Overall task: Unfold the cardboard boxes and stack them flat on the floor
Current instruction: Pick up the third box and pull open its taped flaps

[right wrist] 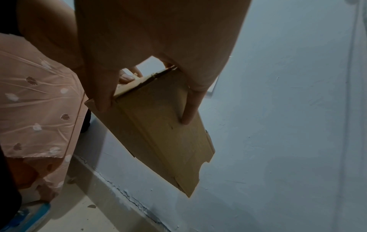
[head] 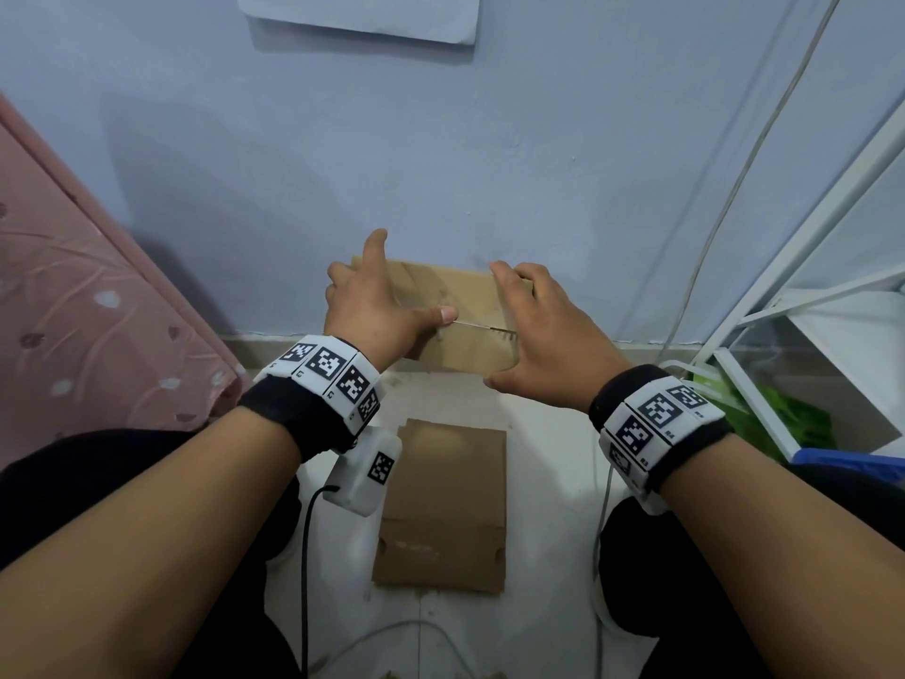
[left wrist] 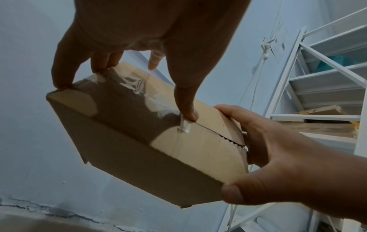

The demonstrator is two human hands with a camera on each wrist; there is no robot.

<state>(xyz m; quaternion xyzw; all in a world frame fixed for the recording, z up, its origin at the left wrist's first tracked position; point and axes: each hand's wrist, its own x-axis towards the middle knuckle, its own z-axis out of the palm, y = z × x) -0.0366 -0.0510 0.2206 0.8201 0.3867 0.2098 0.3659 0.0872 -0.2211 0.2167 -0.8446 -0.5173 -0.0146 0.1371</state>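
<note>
On the far left I see a pink bedsheet hanging down to the floor. My left hand is raised in front of the blue wall and holds the left end of a box, which is off the floor, in the air between both hands. From the left wrist view, that hand's fingertips curl over the box's far upper edge, while the thumb presses a small strip of clear tape against the top face, right at the start of a jagged slit that runs toward the right end. So the left grip is curled round the box, thumb on the tape.

Below the hands, near the middle of the floor and between my knees, a flat box lies already unfolded. A black cable trails down from the left wrist unit.

My right hand clamps the right end of the box: in the left wrist view the thumb sits under the near corner and the fingers wrap the end face. The right wrist view shows the same, fingers laid along the cardboard side. That grip is closed round the box.

At the right edge stands a white shelf, with something green low beside it and white cables running up the wall.
</note>
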